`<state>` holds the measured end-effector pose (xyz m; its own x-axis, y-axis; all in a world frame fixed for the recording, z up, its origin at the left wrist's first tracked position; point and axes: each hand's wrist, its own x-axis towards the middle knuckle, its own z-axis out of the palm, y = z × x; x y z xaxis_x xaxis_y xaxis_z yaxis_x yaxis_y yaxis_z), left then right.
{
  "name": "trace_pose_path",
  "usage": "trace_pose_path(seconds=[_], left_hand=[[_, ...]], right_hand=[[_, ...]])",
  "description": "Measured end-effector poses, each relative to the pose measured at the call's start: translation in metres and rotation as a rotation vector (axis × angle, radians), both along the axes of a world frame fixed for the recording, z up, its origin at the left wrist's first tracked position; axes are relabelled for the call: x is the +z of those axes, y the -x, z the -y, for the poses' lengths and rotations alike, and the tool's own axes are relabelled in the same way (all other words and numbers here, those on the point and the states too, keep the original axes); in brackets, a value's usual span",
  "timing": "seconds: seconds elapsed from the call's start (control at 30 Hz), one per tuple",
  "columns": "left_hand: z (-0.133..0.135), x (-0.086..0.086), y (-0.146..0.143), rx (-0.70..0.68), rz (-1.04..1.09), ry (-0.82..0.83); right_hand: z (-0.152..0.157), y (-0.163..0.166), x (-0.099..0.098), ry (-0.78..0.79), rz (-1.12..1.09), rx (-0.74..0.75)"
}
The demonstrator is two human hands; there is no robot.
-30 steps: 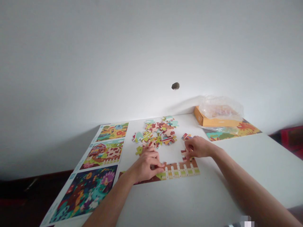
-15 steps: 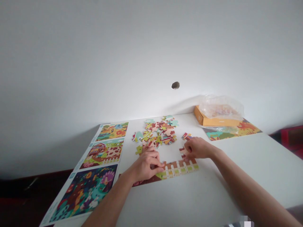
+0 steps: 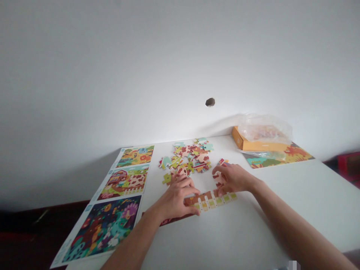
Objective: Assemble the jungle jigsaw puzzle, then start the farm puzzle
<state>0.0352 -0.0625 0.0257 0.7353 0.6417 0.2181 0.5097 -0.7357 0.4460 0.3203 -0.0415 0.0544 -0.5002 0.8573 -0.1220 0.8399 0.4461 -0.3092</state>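
The fence strip (image 3: 218, 201) is being covered on its left half by the left hand (image 3: 179, 194), which is being spread wide. Behind the strip's right half, a spotted piece (image 3: 218, 180) is being spanned by the right hand (image 3: 234, 178), but whether it is being firmly gripped cannot be told.

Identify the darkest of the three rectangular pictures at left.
The navy printed picture, nearest the camera; the yellow lion picture and green barn picture are brighter.
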Motion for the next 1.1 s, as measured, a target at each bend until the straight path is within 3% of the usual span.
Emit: trace_pose_path(seconds=[0.53,0.8,0.97,1.1], left_hand=[[0.0,0.004,0.0,-0.059,-0.048,0.076],[0.0,0.002,0.0,-0.054,-0.043,0.079],[0.001,0.003,0.0,-0.05,-0.051,0.076],[0.001,0.004,0.0,-0.059,-0.047,0.083]], right_hand=[[-0.001,0.005,-0.001,0.103,0.07,-0.081],[-0.004,-0.005,-0.005,-0.096,0.086,-0.166],[0.006,-0.005,-0.002,0.149,0.068,0.026],[0.001,-0.014,-0.006,0.075,0.106,-0.103]])
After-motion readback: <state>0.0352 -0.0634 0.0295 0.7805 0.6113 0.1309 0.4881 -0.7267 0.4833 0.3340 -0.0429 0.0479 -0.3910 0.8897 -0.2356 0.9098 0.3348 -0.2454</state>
